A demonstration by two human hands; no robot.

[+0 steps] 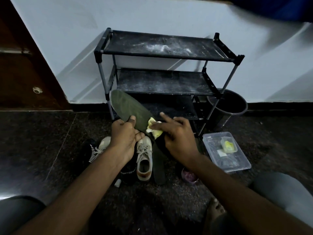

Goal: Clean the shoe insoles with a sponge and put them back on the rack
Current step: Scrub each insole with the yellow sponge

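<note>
A dark green insole (128, 106) is held up in front of the black shoe rack (162, 55), gripped near its middle by my left hand (126, 134). My right hand (176, 134) presses a yellow sponge (153, 128) against the insole's lower end, with the index finger stretched out. A second dark insole (158, 165) lies on the floor below my right hand, beside a pair of beige sneakers (144, 158). The rack's three dusty shelves hold nothing.
A clear plastic box (237, 165) with a small yellow-filled tub (228, 145) sits on the floor at the right. A black bucket (235, 102) stands by the rack's right leg. A small purple jar (188, 175), black shoes (89, 150) and my knees are also near.
</note>
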